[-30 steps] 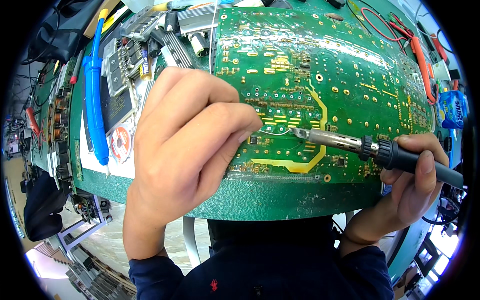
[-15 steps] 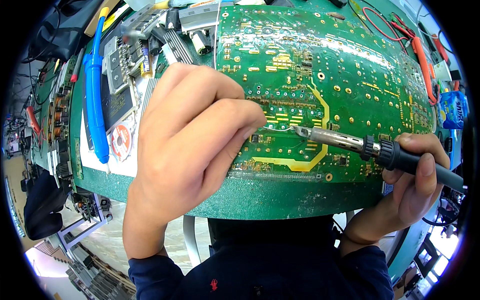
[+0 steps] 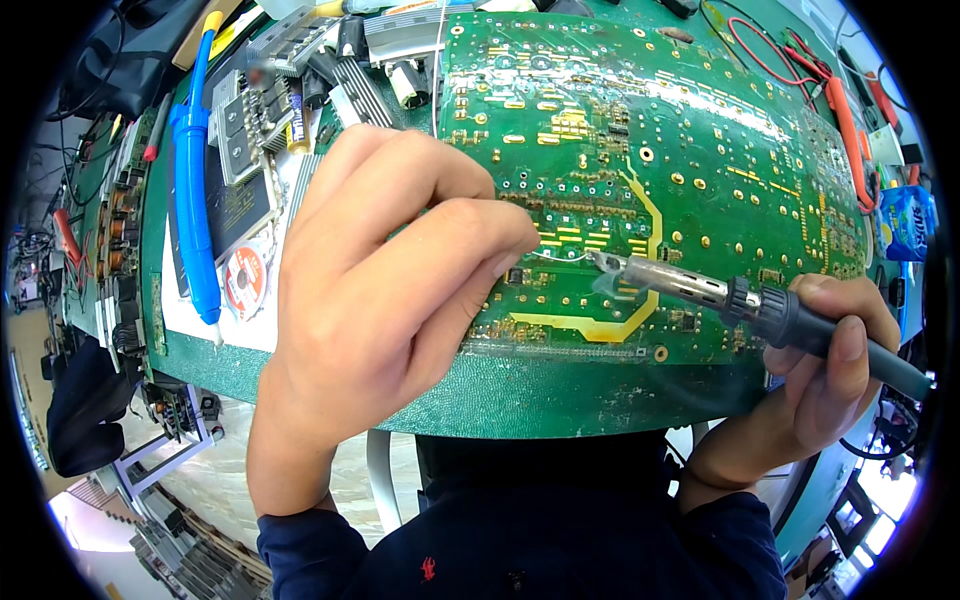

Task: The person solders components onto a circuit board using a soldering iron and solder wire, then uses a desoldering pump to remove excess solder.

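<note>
My left hand [image 3: 390,280] has its thumb and forefinger pinched on a thin silvery solder wire [image 3: 560,256] over a green circuit board [image 3: 720,170] with gold pads and traces. My right hand [image 3: 830,365] grips a soldering iron [image 3: 705,285] by its dark handle, fingers wrapped round it. The iron's tip meets the far end of the wire at a group of pads, with pale smoke rising there. My left fingertips hide part of the board's left side.
A blue desoldering pump [image 3: 195,210], a red-and-white solder spool [image 3: 245,280] and metal heatsinks [image 3: 360,90] lie left and behind. Red probes [image 3: 848,140] and a blue packet [image 3: 905,225] sit at the right. The green mat's curved front edge [image 3: 560,410] runs below the board.
My left hand has shifted slightly rightward and upward with the wire, and the iron's tip has moved a little right. Smoke around the tip has become more visible.
</note>
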Tool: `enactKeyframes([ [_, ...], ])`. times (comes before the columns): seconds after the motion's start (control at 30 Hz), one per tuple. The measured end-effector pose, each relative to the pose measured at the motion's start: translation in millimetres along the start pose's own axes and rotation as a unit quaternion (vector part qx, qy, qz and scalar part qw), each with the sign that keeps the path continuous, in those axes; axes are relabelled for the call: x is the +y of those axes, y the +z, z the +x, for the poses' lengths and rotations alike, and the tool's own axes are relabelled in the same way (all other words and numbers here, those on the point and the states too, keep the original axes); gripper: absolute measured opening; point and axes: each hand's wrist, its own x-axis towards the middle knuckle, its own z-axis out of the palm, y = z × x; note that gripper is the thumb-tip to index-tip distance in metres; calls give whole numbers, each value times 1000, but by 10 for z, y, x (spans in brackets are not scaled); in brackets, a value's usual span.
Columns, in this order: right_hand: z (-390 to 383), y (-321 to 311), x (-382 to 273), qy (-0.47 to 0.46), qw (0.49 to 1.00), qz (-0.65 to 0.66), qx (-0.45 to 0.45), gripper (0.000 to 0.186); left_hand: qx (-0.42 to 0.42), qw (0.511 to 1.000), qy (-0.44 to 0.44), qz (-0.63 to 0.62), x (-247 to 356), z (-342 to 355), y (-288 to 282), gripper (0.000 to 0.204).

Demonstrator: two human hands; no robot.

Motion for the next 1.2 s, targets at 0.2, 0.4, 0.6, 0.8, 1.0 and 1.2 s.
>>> enactKeyframes([
  [0.2, 18, 9, -25, -4, 1000, -1, -20, 42, 4, 1000, 2, -3, -10, 4, 7, 18],
  [0.4, 9, 34, -26, -1, 1000, -10, 0, 41, 4, 1000, -10, -10, 11, 3, 20, 18],
  [0.6, 16, 49, -40, -1, 1000, -8, -1, 40, 2, 1000, -5, -14, 5, 7, 10, 18],
  [0.8, 5, 52, -20, -11, 1000, 2, -4, 39, 2, 1000, -7, -19, 0, 7, 19, 19],
  [1.0, 20, 17, 4, -51, 998, 11, -34, 39, 18, 1000, 3, -18, -12, 4, 28, 22],
  [1.2, 16, -1, -10, -35, 999, 6, -39, 40, 18, 1000, 3, -15, -11, 1, 18, 21],
])
